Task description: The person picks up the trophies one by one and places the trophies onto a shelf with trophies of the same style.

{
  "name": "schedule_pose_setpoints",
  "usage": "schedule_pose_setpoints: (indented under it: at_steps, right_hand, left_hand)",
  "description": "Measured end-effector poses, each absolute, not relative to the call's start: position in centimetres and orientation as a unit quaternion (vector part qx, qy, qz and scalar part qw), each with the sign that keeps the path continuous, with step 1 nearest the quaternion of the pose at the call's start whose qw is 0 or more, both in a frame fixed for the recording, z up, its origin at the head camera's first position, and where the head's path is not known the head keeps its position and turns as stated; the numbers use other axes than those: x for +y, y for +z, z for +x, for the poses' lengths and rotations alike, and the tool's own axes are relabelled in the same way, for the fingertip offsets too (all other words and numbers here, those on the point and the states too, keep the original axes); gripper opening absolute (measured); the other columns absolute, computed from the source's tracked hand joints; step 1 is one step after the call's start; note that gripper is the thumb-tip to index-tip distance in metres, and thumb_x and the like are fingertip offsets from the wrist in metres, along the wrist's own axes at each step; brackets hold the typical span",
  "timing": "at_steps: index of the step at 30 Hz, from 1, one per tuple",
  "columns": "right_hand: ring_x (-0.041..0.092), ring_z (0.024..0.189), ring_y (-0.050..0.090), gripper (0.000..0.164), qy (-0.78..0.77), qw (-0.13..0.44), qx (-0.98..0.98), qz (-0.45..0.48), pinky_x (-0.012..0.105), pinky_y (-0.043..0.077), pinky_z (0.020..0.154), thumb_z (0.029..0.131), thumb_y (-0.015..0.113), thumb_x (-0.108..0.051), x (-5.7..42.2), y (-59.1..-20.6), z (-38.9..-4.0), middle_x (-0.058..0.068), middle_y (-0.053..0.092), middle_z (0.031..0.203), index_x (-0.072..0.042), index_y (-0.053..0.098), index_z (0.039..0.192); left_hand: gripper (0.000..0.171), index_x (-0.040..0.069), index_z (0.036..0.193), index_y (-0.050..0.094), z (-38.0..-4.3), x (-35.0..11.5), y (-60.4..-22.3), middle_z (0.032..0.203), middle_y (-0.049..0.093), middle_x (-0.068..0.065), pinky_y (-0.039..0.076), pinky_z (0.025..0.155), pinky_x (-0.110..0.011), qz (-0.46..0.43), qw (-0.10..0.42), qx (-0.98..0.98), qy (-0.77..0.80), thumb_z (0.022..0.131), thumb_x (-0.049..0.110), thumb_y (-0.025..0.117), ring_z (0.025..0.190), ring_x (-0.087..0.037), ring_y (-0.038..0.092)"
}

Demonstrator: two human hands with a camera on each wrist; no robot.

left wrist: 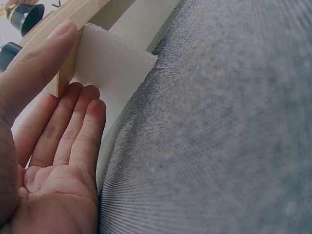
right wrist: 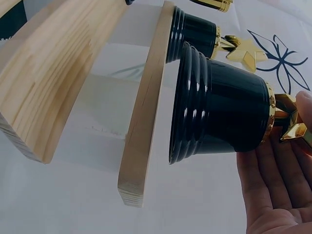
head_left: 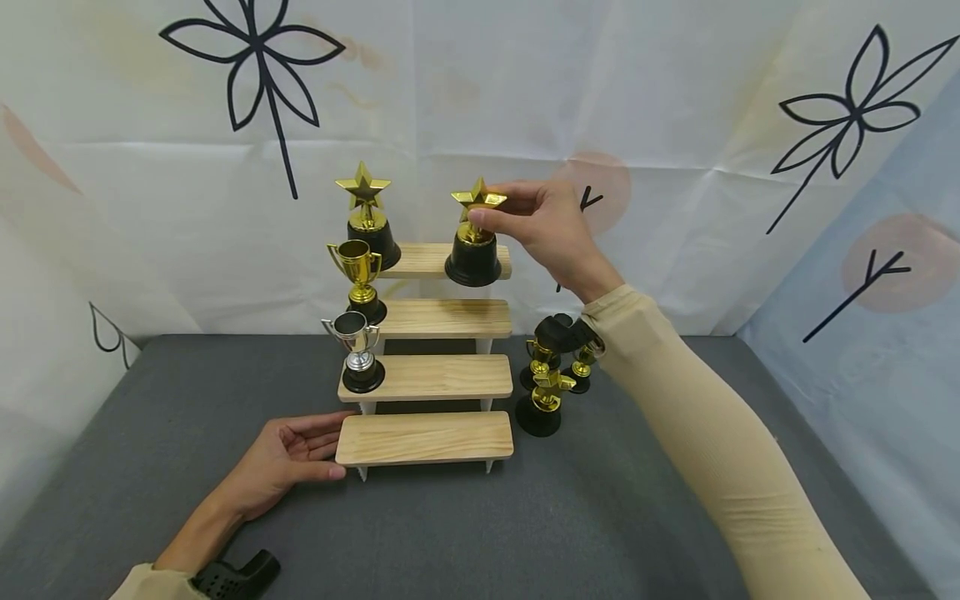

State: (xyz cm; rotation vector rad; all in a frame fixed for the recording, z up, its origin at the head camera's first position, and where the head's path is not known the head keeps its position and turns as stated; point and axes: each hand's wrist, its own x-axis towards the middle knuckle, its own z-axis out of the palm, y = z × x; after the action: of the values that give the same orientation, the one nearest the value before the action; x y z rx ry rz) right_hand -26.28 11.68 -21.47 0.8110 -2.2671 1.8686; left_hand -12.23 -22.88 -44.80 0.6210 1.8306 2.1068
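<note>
My right hand [head_left: 551, 229] pinches a star trophy [head_left: 474, 260] by its gold star, thumb in front. Its black base overlaps the right end of the top shelf [head_left: 423, 261] in the head view; from the right wrist, a gap shows between the base [right wrist: 224, 102] and the board [right wrist: 146, 107]. My left hand [head_left: 288, 462] is at the left end of the lowest shelf [head_left: 423, 437], fingers extended, fingertips right at the board's corner [left wrist: 66, 73]. Down the left side of the stepped stand are another star trophy [head_left: 373, 237], a gold cup trophy [head_left: 362, 283] and a silver cup trophy [head_left: 362, 354].
Several more trophies stand together on the grey tabletop [head_left: 600, 508] right of the stand, including a star trophy [head_left: 542, 408] in front, partly below my right forearm. A white cloth backdrop [head_left: 495, 92] with leaf drawings hangs close behind the stand.
</note>
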Motion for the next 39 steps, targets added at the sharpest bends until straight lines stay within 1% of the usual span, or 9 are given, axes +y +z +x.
schedule_pose_setpoints:
  at_steps: [12, 19, 27, 39]
  right_hand:
    - [0.024, 0.102, 0.071, 0.028, 0.625, 0.036, -0.737, 0.255, 0.034, 0.057, 0.098, 0.09, 0.077, -0.003, 10.7, -21.5, -27.1, 0.014, 0.074, 0.107, 0.006, 0.072, 0.116]
    - [0.024, 0.102, 0.07, 0.027, 0.623, 0.035, -0.74, 0.251, 0.033, 0.058, 0.097, 0.091, 0.077, -0.004, 10.3, -21.9, -27.4, 0.013, 0.074, 0.106, 0.005, 0.073, 0.116]
    - [0.024, 0.104, 0.07, 0.03, 0.62, 0.029, -0.744, 0.246, 0.032, 0.058, 0.097, 0.091, 0.077, -0.005, 10.0, -21.9, -27.6, 0.015, 0.073, 0.109, 0.004, 0.072, 0.119]
    - [0.024, 0.105, 0.07, 0.03, 0.619, 0.025, -0.748, 0.237, 0.03, 0.057, 0.098, 0.091, 0.077, -0.006, 9.4, -21.9, -28.2, 0.016, 0.074, 0.111, 0.004, 0.072, 0.119]
  left_hand:
    - [0.073, -0.025, 0.143, 0.033, -12.2, -22.9, -44.8, 0.138, 0.061, 0.001, 0.054, 0.101, -0.035, 0.207, 0.138, 0.642, 0.725, 0.082, -0.016, 0.073, 0.124, -0.017, 0.061]
    - [0.073, -0.025, 0.143, 0.033, -12.2, -22.9, -44.8, 0.138, 0.061, 0.0, 0.054, 0.101, -0.035, 0.205, 0.138, 0.643, 0.725, 0.082, -0.017, 0.073, 0.125, -0.016, 0.06]
    - [0.074, -0.025, 0.143, 0.033, -12.3, -22.9, -44.9, 0.139, 0.06, -0.004, 0.053, 0.102, -0.036, 0.204, 0.139, 0.641, 0.727, 0.082, -0.017, 0.074, 0.125, -0.017, 0.06]
    - [0.074, -0.025, 0.143, 0.033, -12.3, -22.8, -44.8, 0.139, 0.061, -0.006, 0.053, 0.102, -0.036, 0.21, 0.14, 0.634, 0.731, 0.082, -0.017, 0.073, 0.126, -0.018, 0.06]
